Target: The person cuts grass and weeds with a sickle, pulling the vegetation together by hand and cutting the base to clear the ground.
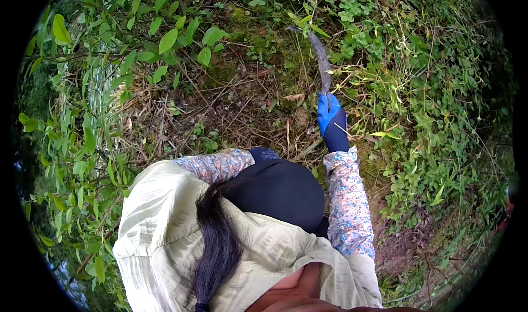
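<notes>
A sickle [322, 59] with a dark, curved blade reaches forward from my right hand [331, 119], its tip bending to the left. That hand wears a blue and navy glove and is closed at the blade's lower end, so the handle is hidden. Thin green stems and a leafy sprig [309, 25] lie by the blade's tip. Of my left hand [264, 154] only a bit of dark blue glove shows beside my dark-clad knee [280, 193]. Its fingers are out of sight behind the knee.
A leafy shrub [165, 42] leans in from the left. Low weeds and vines [423, 92] cover the slope at right. Dry twigs and brown litter [236, 108] lie on the ground ahead, with bare reddish soil [404, 246] at lower right.
</notes>
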Demonstrator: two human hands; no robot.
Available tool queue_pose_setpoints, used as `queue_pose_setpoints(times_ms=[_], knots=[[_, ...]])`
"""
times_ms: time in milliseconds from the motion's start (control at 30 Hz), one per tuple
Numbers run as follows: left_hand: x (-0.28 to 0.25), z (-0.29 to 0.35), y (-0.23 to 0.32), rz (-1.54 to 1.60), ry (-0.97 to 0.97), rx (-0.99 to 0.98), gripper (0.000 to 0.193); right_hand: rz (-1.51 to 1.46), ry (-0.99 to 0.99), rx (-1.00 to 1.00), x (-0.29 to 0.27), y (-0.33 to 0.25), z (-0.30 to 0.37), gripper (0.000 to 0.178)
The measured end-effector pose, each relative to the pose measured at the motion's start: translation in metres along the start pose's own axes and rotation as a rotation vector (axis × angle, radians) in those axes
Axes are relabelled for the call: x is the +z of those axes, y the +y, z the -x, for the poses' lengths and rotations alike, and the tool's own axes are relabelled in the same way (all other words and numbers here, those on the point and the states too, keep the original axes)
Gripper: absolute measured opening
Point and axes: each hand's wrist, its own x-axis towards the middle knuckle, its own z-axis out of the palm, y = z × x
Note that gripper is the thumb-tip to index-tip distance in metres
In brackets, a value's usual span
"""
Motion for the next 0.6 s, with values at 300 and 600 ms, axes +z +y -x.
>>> queue_pose_setpoints(times_ms=[300, 600], knots=[[-0.166, -0.024, -0.053, -0.911, 0.779, -0.563, 0.107, 0.042, -0.358, 0.214, 0.017, 0.033, 0.053, 0.037], [-0.226, -0.050, -0.074, -0.366, 0.458, -0.516, 0.058, -0.507, -0.128, 0.334, 0.045, 0.103, 0.159, 0.035]])
